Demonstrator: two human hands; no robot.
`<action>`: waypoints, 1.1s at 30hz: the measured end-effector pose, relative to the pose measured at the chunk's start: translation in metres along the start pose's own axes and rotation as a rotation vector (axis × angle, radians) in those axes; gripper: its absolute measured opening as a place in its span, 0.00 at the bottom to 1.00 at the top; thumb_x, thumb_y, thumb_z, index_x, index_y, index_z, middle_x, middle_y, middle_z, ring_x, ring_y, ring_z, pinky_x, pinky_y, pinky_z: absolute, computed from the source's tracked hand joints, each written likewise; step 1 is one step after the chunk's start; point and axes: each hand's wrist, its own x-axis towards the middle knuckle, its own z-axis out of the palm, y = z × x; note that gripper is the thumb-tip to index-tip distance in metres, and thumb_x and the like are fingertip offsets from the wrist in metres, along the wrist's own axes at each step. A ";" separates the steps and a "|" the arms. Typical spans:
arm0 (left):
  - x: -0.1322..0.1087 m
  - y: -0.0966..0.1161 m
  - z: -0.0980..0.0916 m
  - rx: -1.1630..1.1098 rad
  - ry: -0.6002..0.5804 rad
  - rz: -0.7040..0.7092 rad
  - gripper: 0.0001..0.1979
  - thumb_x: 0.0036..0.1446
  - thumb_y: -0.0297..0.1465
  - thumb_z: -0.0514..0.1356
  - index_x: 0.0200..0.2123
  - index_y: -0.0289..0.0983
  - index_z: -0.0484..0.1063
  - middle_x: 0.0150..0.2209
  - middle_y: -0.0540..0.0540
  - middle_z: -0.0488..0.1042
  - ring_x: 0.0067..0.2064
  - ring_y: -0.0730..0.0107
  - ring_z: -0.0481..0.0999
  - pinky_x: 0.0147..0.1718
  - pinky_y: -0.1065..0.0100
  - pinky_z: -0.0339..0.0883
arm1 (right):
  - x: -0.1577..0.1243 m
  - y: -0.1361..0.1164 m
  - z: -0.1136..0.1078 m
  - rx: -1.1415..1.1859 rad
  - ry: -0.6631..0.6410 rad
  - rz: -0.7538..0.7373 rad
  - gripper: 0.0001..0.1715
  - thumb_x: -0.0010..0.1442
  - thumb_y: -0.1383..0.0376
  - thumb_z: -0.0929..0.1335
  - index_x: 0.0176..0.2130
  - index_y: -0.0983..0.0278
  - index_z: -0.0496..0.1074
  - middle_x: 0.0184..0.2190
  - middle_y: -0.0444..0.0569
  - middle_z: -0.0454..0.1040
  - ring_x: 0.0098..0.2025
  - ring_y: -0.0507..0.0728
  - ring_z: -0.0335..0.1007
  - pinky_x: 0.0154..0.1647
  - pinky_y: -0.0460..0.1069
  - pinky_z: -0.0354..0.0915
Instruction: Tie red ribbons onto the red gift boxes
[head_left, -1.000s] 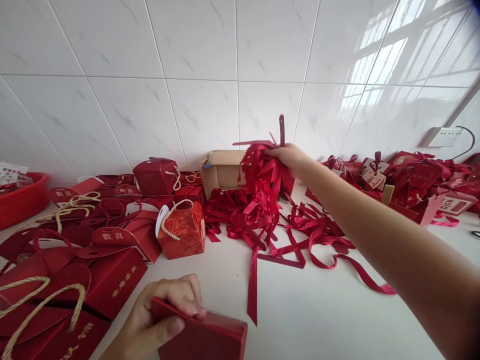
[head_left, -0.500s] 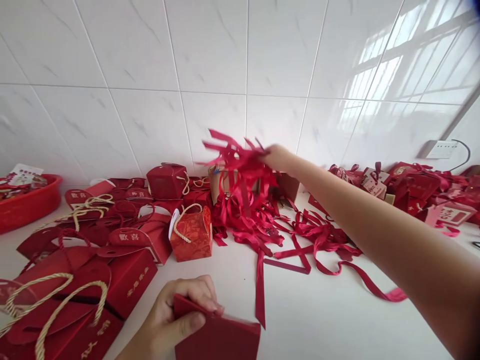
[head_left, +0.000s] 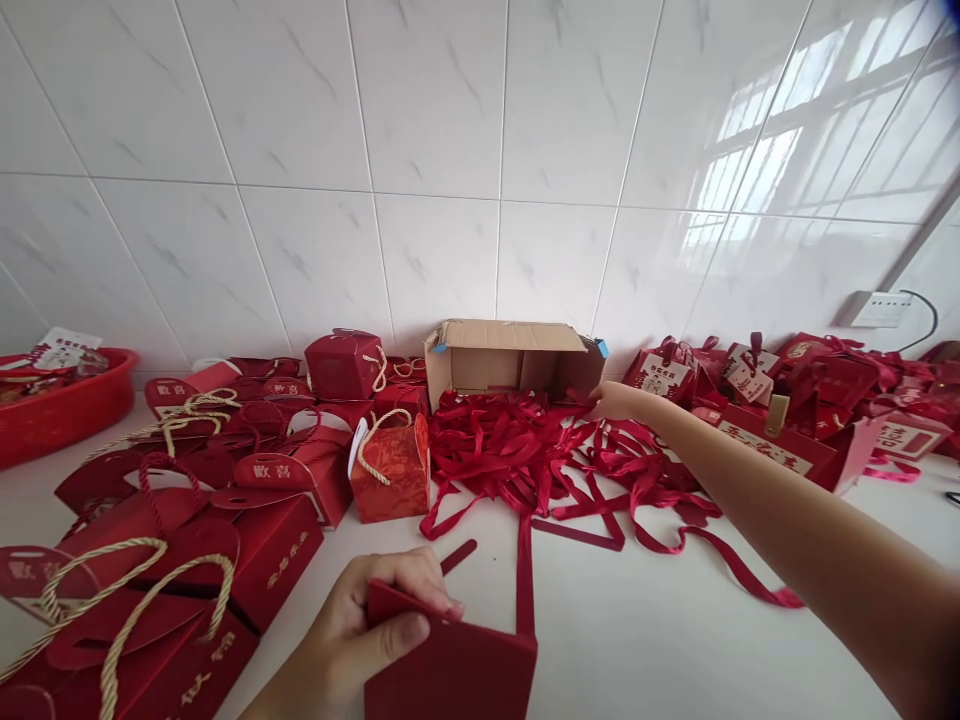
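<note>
My left hand [head_left: 360,630] is closed on a flat red paper box [head_left: 450,665] at the near edge of the white counter [head_left: 637,640], thumb on its front face. My right hand [head_left: 616,400] reaches far out and rests low on a loose pile of red ribbons [head_left: 525,450] in front of an open cardboard box [head_left: 510,360] lying on its side. The fingers of that hand are curled into the ribbons; whether they grip a strand I cannot make out. One ribbon [head_left: 523,570] trails toward the red box.
Red gift boxes with gold rope handles [head_left: 150,560] crowd the left side. A small patterned red box [head_left: 390,465] stands upright by the ribbons. A red basin [head_left: 60,405] is far left. More red boxes and tags [head_left: 795,400] lie at the right, near a wall socket [head_left: 877,308].
My right hand held a bunch of ribbons up in the air, then came down; the bunch now lies spread on the pile. The left hand kept hold of the red box.
</note>
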 end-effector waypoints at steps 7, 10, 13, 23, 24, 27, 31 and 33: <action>0.002 0.001 0.000 -0.010 0.019 -0.025 0.05 0.58 0.33 0.62 0.37 0.42 0.76 0.33 0.47 0.77 0.37 0.68 0.72 0.38 0.66 0.64 | -0.006 0.010 0.006 -0.167 -0.185 -0.059 0.34 0.57 0.59 0.70 0.60 0.61 0.62 0.60 0.58 0.61 0.60 0.64 0.60 0.60 0.58 0.58; 0.004 0.004 0.002 -0.017 0.007 -0.020 0.05 0.57 0.33 0.62 0.36 0.41 0.77 0.32 0.46 0.77 0.37 0.68 0.72 0.37 0.67 0.64 | -0.014 -0.016 0.026 -0.158 -0.324 -0.226 0.59 0.44 0.56 0.77 0.67 0.54 0.48 0.66 0.55 0.51 0.65 0.67 0.51 0.64 0.57 0.53; 0.005 0.007 0.006 -0.046 -0.015 -0.034 0.05 0.56 0.34 0.63 0.36 0.41 0.78 0.32 0.45 0.76 0.36 0.66 0.73 0.37 0.66 0.65 | -0.019 -0.053 0.057 -0.170 -0.419 -0.322 0.71 0.34 0.56 0.79 0.66 0.44 0.41 0.70 0.49 0.39 0.68 0.73 0.39 0.62 0.66 0.52; 0.001 0.009 0.008 -0.075 -0.016 -0.068 0.05 0.54 0.32 0.64 0.36 0.40 0.78 0.33 0.45 0.76 0.37 0.66 0.74 0.37 0.67 0.65 | 0.025 -0.114 0.122 -0.240 -0.359 -0.209 0.38 0.53 0.59 0.74 0.59 0.60 0.62 0.61 0.57 0.59 0.59 0.69 0.60 0.53 0.64 0.63; 0.002 0.009 0.008 -0.076 -0.017 -0.069 0.05 0.54 0.32 0.65 0.36 0.40 0.78 0.33 0.45 0.76 0.37 0.66 0.74 0.37 0.67 0.65 | 0.027 -0.113 0.122 -0.225 -0.332 -0.216 0.28 0.58 0.60 0.70 0.56 0.63 0.65 0.57 0.55 0.64 0.55 0.64 0.65 0.52 0.62 0.65; 0.003 0.010 0.009 -0.084 -0.016 -0.067 0.05 0.55 0.32 0.65 0.36 0.41 0.78 0.32 0.45 0.77 0.37 0.66 0.75 0.38 0.67 0.66 | 0.032 -0.109 0.115 -0.162 -0.181 -0.225 0.18 0.64 0.60 0.65 0.52 0.65 0.67 0.50 0.52 0.69 0.48 0.58 0.69 0.47 0.57 0.68; 0.004 0.009 0.009 -0.080 -0.021 -0.066 0.05 0.55 0.31 0.64 0.36 0.40 0.78 0.33 0.44 0.77 0.38 0.65 0.75 0.38 0.66 0.67 | 0.033 -0.104 0.080 -0.058 0.075 -0.276 0.19 0.64 0.60 0.66 0.52 0.65 0.67 0.50 0.53 0.69 0.48 0.58 0.69 0.48 0.57 0.68; 0.004 0.009 0.009 -0.074 -0.019 -0.059 0.06 0.55 0.31 0.64 0.37 0.40 0.79 0.32 0.44 0.77 0.38 0.64 0.75 0.38 0.65 0.67 | 0.031 -0.104 0.053 -0.016 0.168 -0.332 0.17 0.62 0.65 0.66 0.51 0.65 0.68 0.47 0.52 0.72 0.48 0.58 0.69 0.49 0.55 0.67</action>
